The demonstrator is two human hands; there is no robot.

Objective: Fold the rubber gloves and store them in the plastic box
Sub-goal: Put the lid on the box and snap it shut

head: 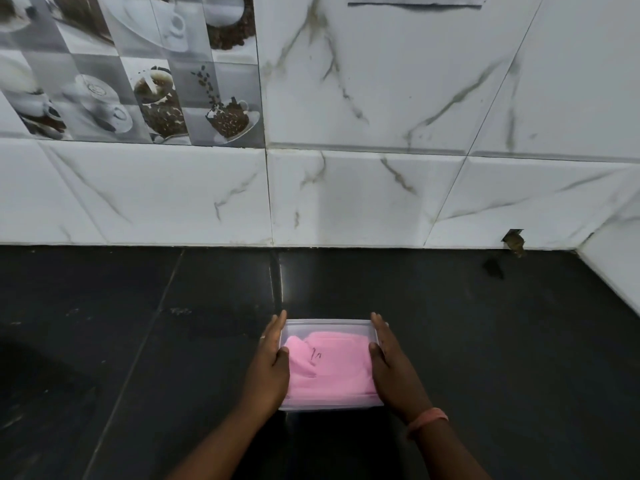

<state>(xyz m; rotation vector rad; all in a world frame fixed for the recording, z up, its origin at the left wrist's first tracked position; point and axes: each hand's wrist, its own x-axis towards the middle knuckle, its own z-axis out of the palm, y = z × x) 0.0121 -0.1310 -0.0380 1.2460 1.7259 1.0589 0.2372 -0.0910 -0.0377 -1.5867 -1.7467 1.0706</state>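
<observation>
A clear plastic box (pixel 329 323) sits on the black counter near its front edge. Folded pink rubber gloves (pixel 332 370) lie inside and look hazy through the box's top. My left hand (pixel 268 368) lies flat against the box's left side, fingers straight and pointing away, thumb resting on the top. Against the right side, my right hand (pixel 394 372) lies the same way, with an orange band on its wrist. The box's side walls are hidden by both hands.
The black counter (pixel 138 341) runs back to a white marble-tiled wall (pixel 346 202). Coffee-picture tiles (pixel 156 98) fill the upper left. At the right, a small broken hole (pixel 514 242) marks the wall's foot, with a dark smudge below it.
</observation>
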